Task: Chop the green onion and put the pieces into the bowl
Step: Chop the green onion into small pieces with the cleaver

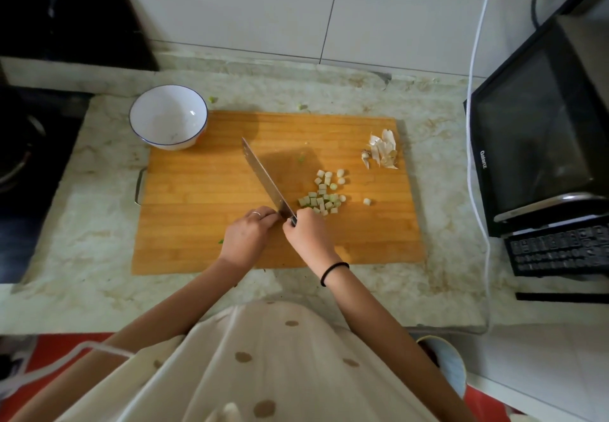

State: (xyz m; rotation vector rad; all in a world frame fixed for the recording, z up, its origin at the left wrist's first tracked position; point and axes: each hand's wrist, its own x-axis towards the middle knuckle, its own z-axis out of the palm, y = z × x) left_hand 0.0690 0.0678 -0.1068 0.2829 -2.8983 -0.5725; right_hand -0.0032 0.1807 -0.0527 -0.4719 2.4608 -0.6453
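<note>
Onion pieces [324,195] lie in a loose heap on the wooden cutting board [197,223], just right of the knife [263,174] blade and well apart from the white bowl [164,115] at the board's far left corner, which holds none yet. My right hand [308,232] has its fingers wrapped round the knife handle. My left hand [248,232] sits at the heel of the blade with fingers curled, and I cannot tell whether they pinch anything. The bits look light, damp and apt to roll or cling, so I judge gathering them on the flat of the blade, or in cupped fingers, better than picking them up singly. The dark oven [540,144] on the right reads "Galanz".
</note>
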